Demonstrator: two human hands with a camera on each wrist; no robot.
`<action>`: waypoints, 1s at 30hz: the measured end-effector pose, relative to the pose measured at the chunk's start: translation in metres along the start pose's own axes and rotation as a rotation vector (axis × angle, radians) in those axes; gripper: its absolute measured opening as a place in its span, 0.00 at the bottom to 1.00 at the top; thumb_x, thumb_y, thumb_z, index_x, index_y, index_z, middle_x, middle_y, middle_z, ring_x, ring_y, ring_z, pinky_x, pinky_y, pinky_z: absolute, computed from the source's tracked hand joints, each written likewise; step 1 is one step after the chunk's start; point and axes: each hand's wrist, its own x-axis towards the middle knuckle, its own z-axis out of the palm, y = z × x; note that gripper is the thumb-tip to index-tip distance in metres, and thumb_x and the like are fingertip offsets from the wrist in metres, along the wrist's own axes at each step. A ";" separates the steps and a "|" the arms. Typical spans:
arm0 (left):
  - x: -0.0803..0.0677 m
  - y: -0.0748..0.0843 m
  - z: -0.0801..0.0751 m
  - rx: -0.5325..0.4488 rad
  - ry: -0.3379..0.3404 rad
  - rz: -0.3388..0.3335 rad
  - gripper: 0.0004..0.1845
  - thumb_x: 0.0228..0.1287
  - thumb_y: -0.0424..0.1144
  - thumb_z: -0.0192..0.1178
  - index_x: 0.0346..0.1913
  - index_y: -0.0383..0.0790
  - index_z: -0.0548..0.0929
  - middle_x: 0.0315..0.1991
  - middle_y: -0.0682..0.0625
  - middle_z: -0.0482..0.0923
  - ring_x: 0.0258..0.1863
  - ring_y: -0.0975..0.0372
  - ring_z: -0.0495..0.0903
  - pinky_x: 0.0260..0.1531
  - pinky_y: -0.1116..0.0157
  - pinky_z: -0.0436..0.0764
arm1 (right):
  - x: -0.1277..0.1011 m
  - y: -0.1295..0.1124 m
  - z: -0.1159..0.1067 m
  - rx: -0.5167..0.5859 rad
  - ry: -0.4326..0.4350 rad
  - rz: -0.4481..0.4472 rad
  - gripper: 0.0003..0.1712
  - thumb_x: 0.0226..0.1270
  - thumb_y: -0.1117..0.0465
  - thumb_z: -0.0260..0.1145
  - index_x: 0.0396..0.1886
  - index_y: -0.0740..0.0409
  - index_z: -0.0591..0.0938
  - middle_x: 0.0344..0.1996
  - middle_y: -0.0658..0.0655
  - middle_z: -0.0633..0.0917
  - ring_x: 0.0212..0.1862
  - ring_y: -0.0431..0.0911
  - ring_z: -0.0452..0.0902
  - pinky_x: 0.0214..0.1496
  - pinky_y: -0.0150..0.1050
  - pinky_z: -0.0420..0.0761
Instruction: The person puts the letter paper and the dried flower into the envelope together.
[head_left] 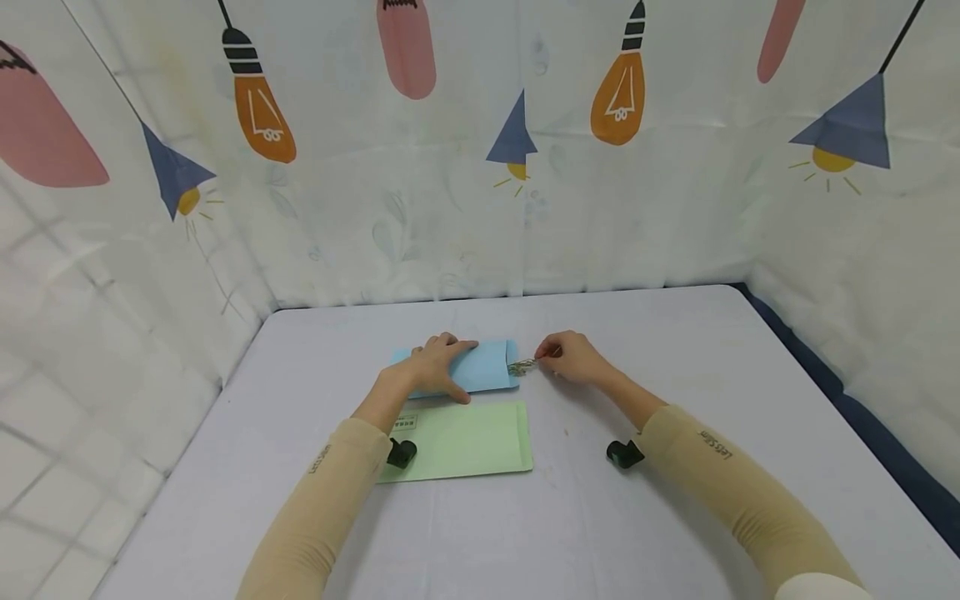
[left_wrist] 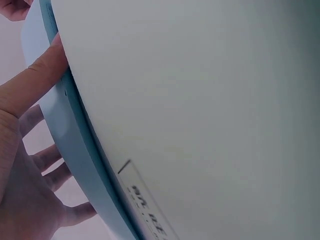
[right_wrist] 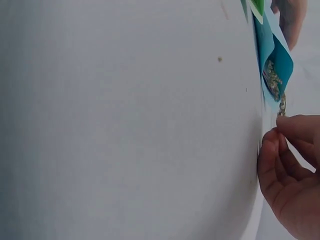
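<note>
A: Nearest us, what lies on the table (head_left: 675,517)?

B: A green envelope (head_left: 465,442), flat, between the two sleeves. Just behind it lies a blue envelope (head_left: 483,367).

A: And the left hand (head_left: 435,367)?

B: Spread flat on the blue envelope, fingers straight, pressing it down; the thumb lies along its near edge.

A: The right hand (head_left: 573,358)?

B: Fingers curled, pinching a thin gold chain (head_left: 522,365) at the envelope's open right end. Part of the chain sits inside the mouth, the rest runs out to the fingertips.
</note>
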 end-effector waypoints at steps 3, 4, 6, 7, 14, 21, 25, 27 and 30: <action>0.000 0.000 0.000 -0.003 -0.004 0.000 0.57 0.53 0.58 0.79 0.82 0.53 0.58 0.75 0.42 0.57 0.74 0.46 0.56 0.68 0.39 0.58 | 0.001 -0.001 0.003 0.051 0.010 0.011 0.06 0.71 0.68 0.66 0.42 0.61 0.88 0.39 0.53 0.87 0.36 0.45 0.79 0.35 0.37 0.80; 0.000 0.000 0.000 -0.003 -0.005 0.000 0.57 0.53 0.58 0.79 0.82 0.53 0.58 0.75 0.41 0.57 0.74 0.46 0.56 0.68 0.39 0.58 | 0.001 -0.002 0.004 0.066 0.013 0.013 0.06 0.71 0.68 0.66 0.43 0.60 0.88 0.39 0.53 0.87 0.34 0.45 0.79 0.35 0.37 0.80; 0.000 0.000 0.000 -0.001 -0.006 0.000 0.57 0.53 0.58 0.79 0.82 0.53 0.58 0.75 0.41 0.57 0.74 0.46 0.56 0.67 0.39 0.58 | 0.001 -0.004 0.006 0.086 0.021 0.017 0.06 0.71 0.68 0.67 0.43 0.60 0.89 0.38 0.53 0.87 0.32 0.44 0.79 0.34 0.36 0.80; 0.000 0.000 0.000 0.000 -0.007 -0.002 0.57 0.53 0.58 0.79 0.82 0.53 0.58 0.75 0.41 0.57 0.74 0.46 0.56 0.67 0.39 0.58 | 0.001 -0.006 0.007 0.098 0.024 0.019 0.06 0.71 0.67 0.67 0.42 0.60 0.89 0.38 0.53 0.87 0.31 0.44 0.79 0.34 0.36 0.80; 0.000 0.000 -0.001 0.005 -0.008 -0.006 0.57 0.53 0.58 0.78 0.82 0.54 0.58 0.75 0.42 0.57 0.74 0.46 0.56 0.67 0.39 0.58 | 0.002 -0.019 0.014 0.175 0.036 0.062 0.03 0.70 0.67 0.69 0.40 0.60 0.87 0.34 0.54 0.85 0.30 0.45 0.78 0.32 0.36 0.80; 0.000 0.002 -0.002 0.000 -0.014 -0.010 0.56 0.53 0.58 0.78 0.82 0.54 0.58 0.75 0.41 0.57 0.74 0.46 0.56 0.67 0.40 0.59 | 0.007 -0.030 0.022 0.218 0.010 0.103 0.02 0.69 0.66 0.70 0.38 0.61 0.86 0.30 0.54 0.85 0.30 0.44 0.79 0.33 0.35 0.81; 0.000 0.002 -0.003 -0.002 -0.017 -0.012 0.57 0.53 0.58 0.78 0.82 0.54 0.58 0.75 0.41 0.57 0.74 0.46 0.56 0.67 0.40 0.59 | 0.010 -0.034 0.026 0.246 0.005 0.108 0.02 0.68 0.67 0.71 0.37 0.62 0.86 0.29 0.54 0.86 0.29 0.44 0.81 0.33 0.35 0.82; 0.000 0.002 -0.003 -0.003 -0.018 -0.014 0.57 0.53 0.59 0.78 0.82 0.54 0.58 0.75 0.41 0.57 0.74 0.45 0.56 0.67 0.39 0.59 | 0.011 -0.035 0.028 0.256 0.007 0.104 0.02 0.68 0.67 0.71 0.36 0.63 0.85 0.29 0.55 0.86 0.29 0.45 0.82 0.34 0.35 0.83; -0.001 0.003 -0.003 0.001 -0.018 -0.017 0.57 0.53 0.59 0.78 0.82 0.54 0.58 0.75 0.42 0.57 0.73 0.46 0.56 0.66 0.40 0.60 | 0.013 -0.037 0.031 0.267 0.011 0.098 0.03 0.68 0.68 0.71 0.36 0.63 0.84 0.29 0.55 0.85 0.29 0.45 0.83 0.34 0.36 0.84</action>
